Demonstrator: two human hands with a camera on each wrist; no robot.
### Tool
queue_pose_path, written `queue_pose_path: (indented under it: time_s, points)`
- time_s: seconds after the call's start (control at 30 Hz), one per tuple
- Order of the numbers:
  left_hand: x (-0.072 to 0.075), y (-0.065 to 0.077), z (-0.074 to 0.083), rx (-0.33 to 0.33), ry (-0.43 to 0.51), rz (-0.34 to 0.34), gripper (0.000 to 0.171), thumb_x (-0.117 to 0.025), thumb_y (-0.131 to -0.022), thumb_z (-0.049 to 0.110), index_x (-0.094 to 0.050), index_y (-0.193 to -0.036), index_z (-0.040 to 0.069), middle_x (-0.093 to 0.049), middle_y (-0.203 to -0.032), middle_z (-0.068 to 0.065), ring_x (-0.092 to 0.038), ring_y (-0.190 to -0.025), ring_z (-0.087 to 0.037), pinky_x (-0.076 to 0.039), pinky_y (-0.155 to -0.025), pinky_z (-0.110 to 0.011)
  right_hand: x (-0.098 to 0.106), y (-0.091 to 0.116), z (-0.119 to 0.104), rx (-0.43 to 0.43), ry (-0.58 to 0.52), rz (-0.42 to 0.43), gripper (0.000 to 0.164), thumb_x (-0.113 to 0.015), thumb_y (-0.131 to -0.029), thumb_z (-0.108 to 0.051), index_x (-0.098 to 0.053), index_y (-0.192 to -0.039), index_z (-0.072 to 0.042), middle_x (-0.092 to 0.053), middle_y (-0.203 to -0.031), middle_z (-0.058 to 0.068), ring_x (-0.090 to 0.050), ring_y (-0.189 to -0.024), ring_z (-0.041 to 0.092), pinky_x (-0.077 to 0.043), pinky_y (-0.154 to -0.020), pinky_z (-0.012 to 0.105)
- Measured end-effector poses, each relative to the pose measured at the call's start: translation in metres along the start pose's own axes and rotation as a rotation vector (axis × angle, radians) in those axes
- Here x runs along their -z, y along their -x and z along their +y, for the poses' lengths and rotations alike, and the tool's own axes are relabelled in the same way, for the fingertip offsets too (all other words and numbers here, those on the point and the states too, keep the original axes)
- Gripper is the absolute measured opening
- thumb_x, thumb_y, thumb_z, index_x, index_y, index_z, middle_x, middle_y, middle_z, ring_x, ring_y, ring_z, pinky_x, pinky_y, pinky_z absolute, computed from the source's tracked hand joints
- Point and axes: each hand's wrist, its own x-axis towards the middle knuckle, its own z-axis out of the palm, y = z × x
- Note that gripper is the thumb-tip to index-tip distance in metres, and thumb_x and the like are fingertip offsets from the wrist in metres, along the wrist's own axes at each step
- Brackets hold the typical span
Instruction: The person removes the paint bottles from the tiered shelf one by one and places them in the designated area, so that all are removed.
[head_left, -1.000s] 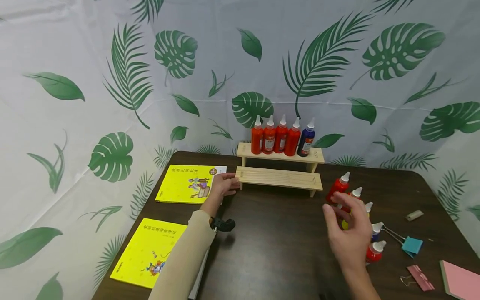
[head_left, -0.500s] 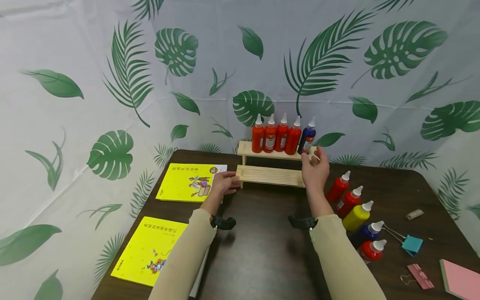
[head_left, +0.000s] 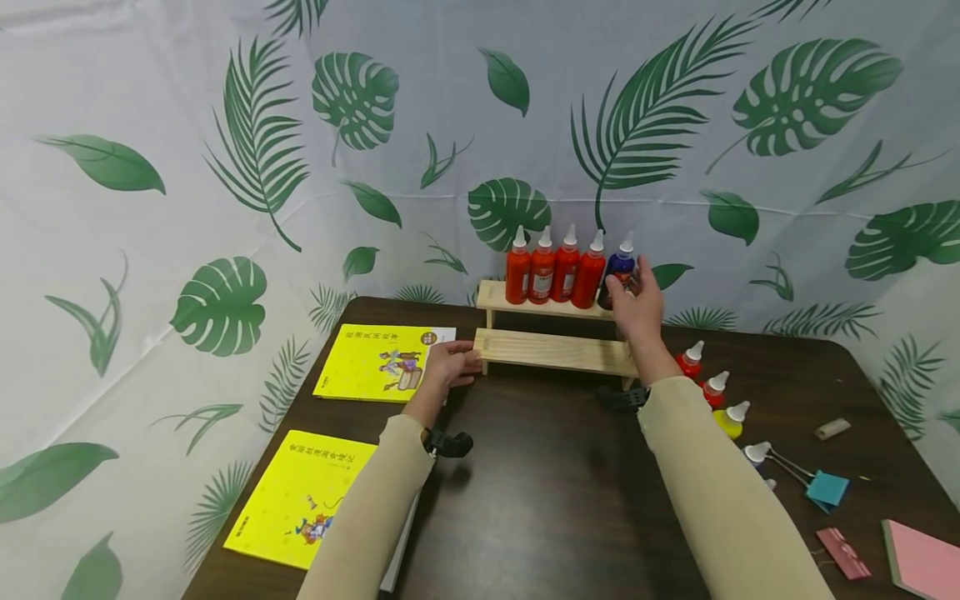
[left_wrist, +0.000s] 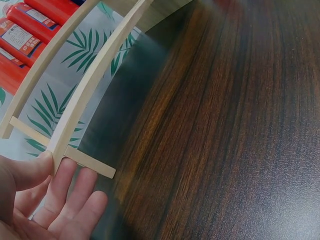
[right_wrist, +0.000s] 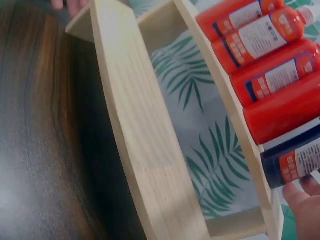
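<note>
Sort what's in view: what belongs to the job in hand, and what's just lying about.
In the job, it seems:
rack, gripped by the left hand
blue bottle, at the right hand
red bottles beside it
probably the bottles off the rack

Lying about, it seems:
yellow books
teal clip
pink clip
pink pad

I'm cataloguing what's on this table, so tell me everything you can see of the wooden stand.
The wooden stand looks like pale, unpainted wood with visible grain: two narrow boards stepped like stairs, with supports at the ends. It stands upright toward the far side of the dark table. Four red bottles and one dark blue bottle sit on the higher, rear board. The left hand pinches the lower, front board's left end; I can't tell whether the right hand touches the stand.
</note>
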Motion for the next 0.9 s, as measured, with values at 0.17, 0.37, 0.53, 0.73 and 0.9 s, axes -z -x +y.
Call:
queue_pose_path:
  time_s: [0.17, 0.37, 0.53, 0.73, 0.9]
  points:
    - [-0.001, -0.001, -0.001, 0.003, 0.001, -0.003, 0.032, -0.067, -0.090, 0.017, -0.064, -0.120, 0.006, -0.071, -0.100, -0.014, -0.070, -0.089, -0.025, -0.058, -0.075, -0.036, 0.002, -0.001, 0.003, 0.029, 0.013, -0.022, 0.063, -0.059, -0.095, -0.027, -0.031, -0.150, -0.016, -0.045, -0.142, 0.017, -0.049, -0.125, 0.035, -0.046, -0.099, 0.046]
    - [-0.002, 0.000, -0.001, 0.009, -0.004, -0.011, 0.031, -0.067, -0.091, 0.018, -0.064, -0.120, 0.007, -0.071, -0.101, -0.013, -0.070, -0.089, -0.024, -0.058, -0.076, -0.036, 0.000, 0.011, 0.011, 0.086, -0.037, 0.080, 0.054, -0.062, -0.094, -0.020, -0.043, -0.143, -0.009, -0.050, -0.135, 0.017, -0.052, -0.118, 0.035, -0.046, -0.099, 0.045]
    - [-0.001, 0.001, -0.001, 0.027, 0.003, -0.017, 0.031, -0.066, -0.091, 0.019, -0.064, -0.120, 0.007, -0.071, -0.101, -0.012, -0.070, -0.088, -0.023, -0.058, -0.075, -0.035, 0.002, 0.042, 0.017, 0.110, -0.151, 0.178, 0.052, -0.066, -0.090, -0.013, -0.048, -0.138, -0.005, -0.054, -0.131, 0.018, -0.054, -0.114, 0.032, -0.045, -0.099, 0.047]
    - [-0.001, 0.003, 0.001, 0.023, 0.007, -0.011, 0.032, -0.067, -0.090, 0.017, -0.064, -0.120, 0.007, -0.071, -0.100, -0.014, -0.070, -0.087, -0.024, -0.058, -0.073, -0.035, 0.013, 0.094, 0.030, 0.060, -0.205, 0.221, 0.054, -0.070, -0.088, -0.016, -0.050, -0.137, -0.009, -0.054, -0.133, 0.012, -0.053, -0.118, 0.029, -0.044, -0.101, 0.048]
    - [-0.002, 0.003, 0.001, 0.019, 0.006, 0.005, 0.032, -0.068, -0.090, 0.018, -0.064, -0.120, 0.007, -0.071, -0.100, -0.013, -0.071, -0.087, -0.024, -0.058, -0.073, -0.035, 0.022, 0.124, 0.051, 0.039, -0.128, 0.257, 0.053, -0.071, -0.087, -0.017, -0.052, -0.136, -0.009, -0.054, -0.132, 0.011, -0.054, -0.116, 0.027, -0.046, -0.098, 0.047]
